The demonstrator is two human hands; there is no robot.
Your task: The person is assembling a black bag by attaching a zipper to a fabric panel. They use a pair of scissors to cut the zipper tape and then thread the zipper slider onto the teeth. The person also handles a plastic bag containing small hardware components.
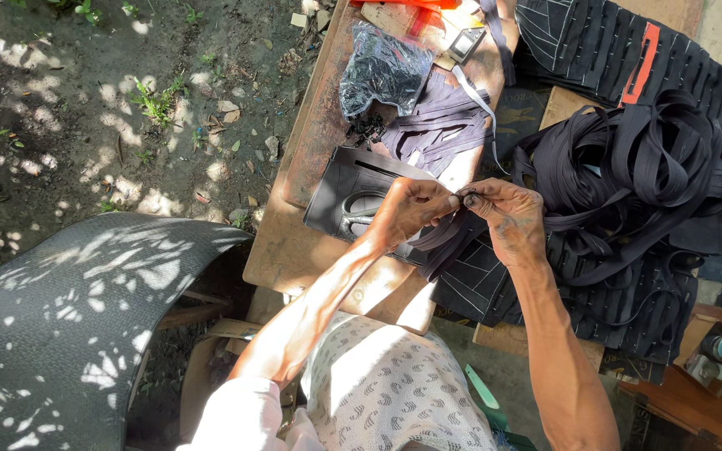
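- The left hand (pixel 407 209) and the right hand (pixel 507 213) meet just above the near edge of the wooden worktop (pixel 294 242), fingertips almost touching.
- Both grips are closed on the end of a dark strap (pixel 449 230): each hand pinches it between thumb and fingers, with a small dark piece at the pinch that is too small to make out. Holding it from both sides likely keeps the end taut and steady for fine work.
- From the pinch the strap hangs down toward the person's lap, loose and slack.
- A pair of scissors (pixel 361 209) lies on a flat black panel (pixel 336 188) just beside the left hand, seemingly kept within easy reach.
- A big tangled heap of black straps (pixel 645 150) sits toward the worktop's right side, near the right hand, probably the stock to draw from.
- Cut strap lengths (pixel 436 125) lie in a bundle farther back, next to a crumpled clear plastic bag (pixel 382 71) of small dark bits.
- A slotted black mat (pixel 620 50) covers the far right corner.
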